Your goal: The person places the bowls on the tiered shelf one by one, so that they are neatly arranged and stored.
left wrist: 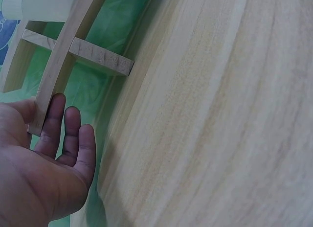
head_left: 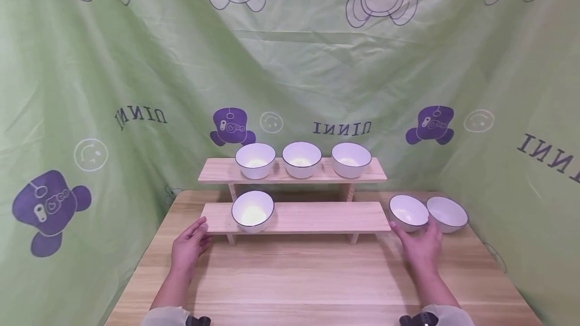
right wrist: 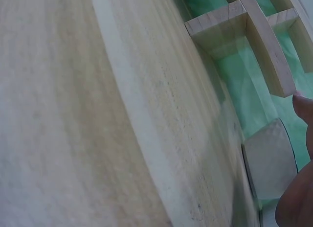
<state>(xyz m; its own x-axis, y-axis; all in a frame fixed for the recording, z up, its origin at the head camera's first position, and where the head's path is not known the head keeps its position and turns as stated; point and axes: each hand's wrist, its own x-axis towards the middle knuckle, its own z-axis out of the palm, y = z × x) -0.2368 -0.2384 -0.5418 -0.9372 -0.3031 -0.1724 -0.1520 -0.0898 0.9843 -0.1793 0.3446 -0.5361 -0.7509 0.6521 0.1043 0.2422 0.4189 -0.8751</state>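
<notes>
My left hand [head_left: 187, 250] pinches the left end of the lower wooden shelf [head_left: 317, 217]; in the left wrist view its thumb is on one face and the index finger on the other. One white dark-rimmed bowl [head_left: 252, 210] stands toward the left of that shelf. At the opposite end, my right hand [head_left: 423, 250] has its thumb and fingers spread about the near side of a white bowl [head_left: 409, 210] on the table. The thumb tip meets the shelf's right end in the right wrist view. A second bowl [head_left: 448, 213] sits beside the first, just right of the fingers.
Behind, a higher wooden shelf [head_left: 217, 171] carries three white bowls, the middle one [head_left: 301, 157] among them. The light wooden table [head_left: 290, 286] extends in front of the shelves. Green printed fabric [head_left: 290, 79] hangs around the back and sides.
</notes>
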